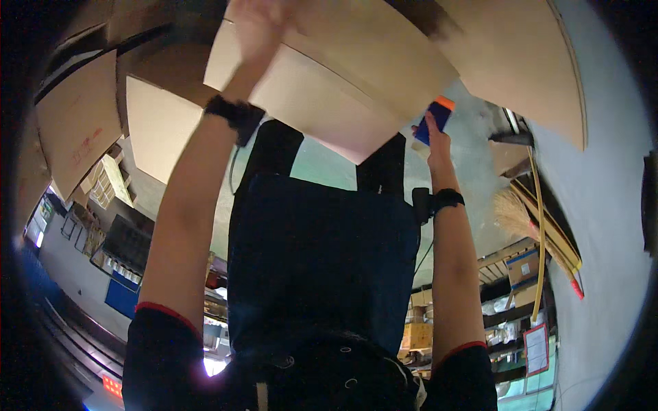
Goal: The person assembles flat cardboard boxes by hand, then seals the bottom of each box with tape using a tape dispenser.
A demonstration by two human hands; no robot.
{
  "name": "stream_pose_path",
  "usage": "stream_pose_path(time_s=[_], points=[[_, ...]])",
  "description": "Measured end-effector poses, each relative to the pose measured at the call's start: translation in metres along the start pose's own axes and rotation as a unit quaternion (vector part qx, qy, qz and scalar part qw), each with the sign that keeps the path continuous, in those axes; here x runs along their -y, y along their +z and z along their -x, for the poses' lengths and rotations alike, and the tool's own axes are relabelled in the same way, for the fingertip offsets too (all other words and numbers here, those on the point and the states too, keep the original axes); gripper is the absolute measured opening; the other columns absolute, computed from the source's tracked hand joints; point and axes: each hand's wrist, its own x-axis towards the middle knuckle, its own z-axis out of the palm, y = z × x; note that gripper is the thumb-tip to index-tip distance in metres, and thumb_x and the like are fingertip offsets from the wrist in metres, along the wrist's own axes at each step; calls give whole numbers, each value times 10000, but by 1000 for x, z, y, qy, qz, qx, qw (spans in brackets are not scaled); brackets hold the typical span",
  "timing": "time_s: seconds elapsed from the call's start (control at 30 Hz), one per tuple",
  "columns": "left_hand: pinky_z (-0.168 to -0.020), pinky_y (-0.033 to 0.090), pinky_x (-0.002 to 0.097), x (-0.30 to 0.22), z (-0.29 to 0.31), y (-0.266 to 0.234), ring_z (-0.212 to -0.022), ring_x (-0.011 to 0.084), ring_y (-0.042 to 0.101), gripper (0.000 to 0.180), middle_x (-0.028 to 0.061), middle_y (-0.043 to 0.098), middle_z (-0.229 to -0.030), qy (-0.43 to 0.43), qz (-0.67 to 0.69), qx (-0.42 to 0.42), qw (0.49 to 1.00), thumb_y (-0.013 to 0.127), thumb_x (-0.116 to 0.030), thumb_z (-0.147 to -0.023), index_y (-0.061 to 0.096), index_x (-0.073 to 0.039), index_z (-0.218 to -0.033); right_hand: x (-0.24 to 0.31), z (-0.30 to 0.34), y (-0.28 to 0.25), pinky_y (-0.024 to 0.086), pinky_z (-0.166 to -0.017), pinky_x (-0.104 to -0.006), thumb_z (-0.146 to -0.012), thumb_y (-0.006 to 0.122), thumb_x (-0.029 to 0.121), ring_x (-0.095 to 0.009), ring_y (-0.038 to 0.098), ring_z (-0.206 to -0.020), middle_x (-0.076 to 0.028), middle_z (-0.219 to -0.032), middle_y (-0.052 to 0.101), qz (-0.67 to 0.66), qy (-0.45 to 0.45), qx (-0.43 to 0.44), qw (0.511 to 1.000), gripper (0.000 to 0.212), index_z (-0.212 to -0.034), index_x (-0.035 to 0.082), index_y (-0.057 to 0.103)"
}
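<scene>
In front of me an opened cardboard box [322, 103] has its flaps spread, one folded down toward my legs. My left hand [257, 31] is over the left part of the box, at or just above the cardboard. Motion smears its fingers, so whether it grips anything cannot be told. At the right of the near flap, my right hand [439, 140] is closed around a dark blue, flat handheld thing with an orange end [436, 118]. Its exact kind is unclear. That hand is held apart from the cardboard. Both wrists wear black straps with small devices.
Another large cardboard panel [528, 75] stands at the right, near a pale wall [610, 192]. A straw broom [514, 212] leans there beside a yellow pole [539, 233]. More cardboard [79, 127] is at the left. Shelves with boxes [417, 335] appear behind me.
</scene>
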Motion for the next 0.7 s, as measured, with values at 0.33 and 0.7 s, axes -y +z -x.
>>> stream_pose_path(time_s=[0.33, 0.7], points=[[-687, 432, 235, 91, 10, -193, -738, 74, 501, 361, -1, 538, -883, -517, 402, 42, 755, 569, -223, -903, 493, -16, -1188, 44, 96, -32, 408, -956, -289, -771, 497, -87, -194, 511, -1117, -91, -1235, 519, 280, -355, 158, 878, 590, -1342, 24, 399], [-1085, 291, 383, 77, 260, -505, -1250, 229, 401, 491, 107, 414, -1357, -672, 148, -350, 636, 361, -407, -992, 355, -74, -1352, 124, 314, 172, 491, -840, -298, -892, 611, 186, -155, 591, -968, -38, -1122, 604, -113, -176, 398, 893, 354, -1210, 51, 529]])
